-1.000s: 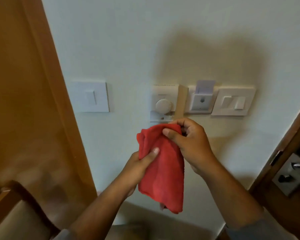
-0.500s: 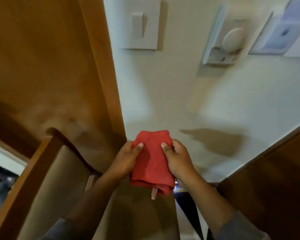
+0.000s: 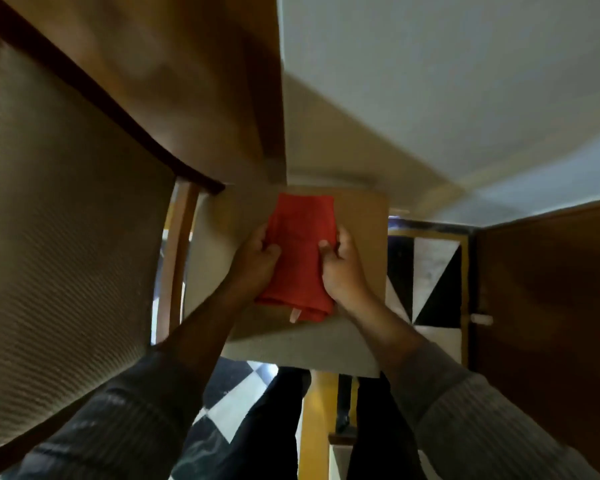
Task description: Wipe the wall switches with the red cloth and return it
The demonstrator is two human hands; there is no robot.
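Observation:
The folded red cloth (image 3: 300, 251) is held low over the tan seat (image 3: 361, 230) of a chair, its far end lying on or just above the cushion. My left hand (image 3: 257, 258) grips its left edge and my right hand (image 3: 342, 268) grips its right edge, thumbs on top. A small pale tag hangs from the cloth's near end. The wall switches are out of view.
The chair's padded backrest (image 3: 66, 209) with a dark wooden frame fills the left. A wooden door frame (image 3: 264, 98) and a white wall (image 3: 430, 81) lie beyond the seat. A brown door (image 3: 548, 306) stands at the right. Black-and-white floor tiles (image 3: 426, 282) show below.
The view has tilted down from the wall switches to the chair. Both hands folded the cloth and lowered it from switch height to the seat.

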